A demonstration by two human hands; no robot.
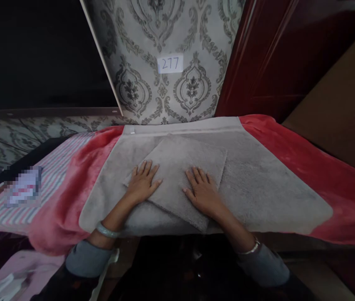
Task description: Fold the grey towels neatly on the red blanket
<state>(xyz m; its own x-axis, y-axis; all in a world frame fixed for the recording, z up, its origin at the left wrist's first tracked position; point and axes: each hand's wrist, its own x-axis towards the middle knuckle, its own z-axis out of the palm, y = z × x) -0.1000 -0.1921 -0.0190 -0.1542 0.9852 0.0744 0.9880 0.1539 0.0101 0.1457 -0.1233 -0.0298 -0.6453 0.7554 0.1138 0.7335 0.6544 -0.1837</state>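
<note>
- Grey plush square: lies askew on larger grey cloth, left of its middle.
- Left hand: palm down on square's left part, fingers spread, grasping nothing.
- Right hand: same, right part.
- Red blanket beneath.

- Left hand: flat, palm down, fingers spread and pointing forward, thumb angled inward.
- Right hand: likewise flat, palm down, fingers slightly parted, thumb pointing left.
- Left forearm and right forearm: reaching forward, slanting inward, the hands apart.
</note>
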